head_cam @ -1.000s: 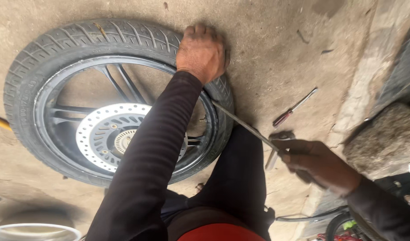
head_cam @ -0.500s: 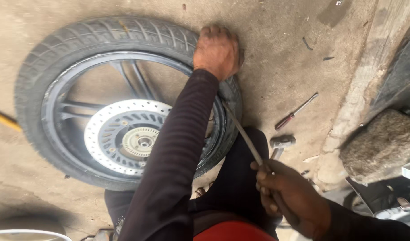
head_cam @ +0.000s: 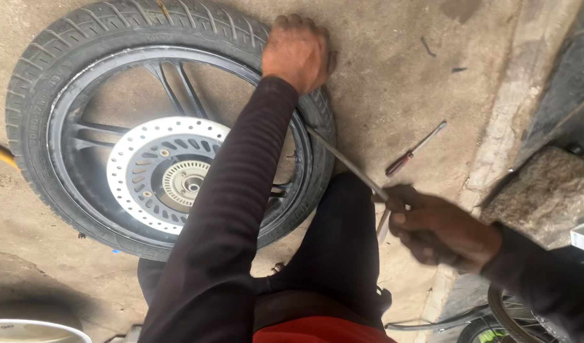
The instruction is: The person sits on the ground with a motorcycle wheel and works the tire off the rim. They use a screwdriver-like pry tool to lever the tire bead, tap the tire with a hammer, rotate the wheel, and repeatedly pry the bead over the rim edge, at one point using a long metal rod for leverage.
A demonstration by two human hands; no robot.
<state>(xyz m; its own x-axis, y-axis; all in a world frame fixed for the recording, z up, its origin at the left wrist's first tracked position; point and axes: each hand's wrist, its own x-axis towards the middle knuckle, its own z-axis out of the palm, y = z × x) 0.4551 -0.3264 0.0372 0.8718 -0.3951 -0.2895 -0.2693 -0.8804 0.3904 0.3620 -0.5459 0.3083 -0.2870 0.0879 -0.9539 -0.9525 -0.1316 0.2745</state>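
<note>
Tyre lever (head_cam: 346, 162) is being gripped in the closed right hand (head_cam: 441, 232), tip wedging at the rim. Beyond it, left hand (head_cam: 298, 51) is pressing flat on the tyre (head_cam: 171, 19), steadying; screwdriver (head_cam: 414, 150) is lying just past the right hand.

Rough, stained concrete floor (head_cam: 393, 82) in flat daylight, a raised curb (head_cam: 527, 95) along the right, and a chunky grey stone block (head_cam: 549, 194) sitting beside it.
</note>
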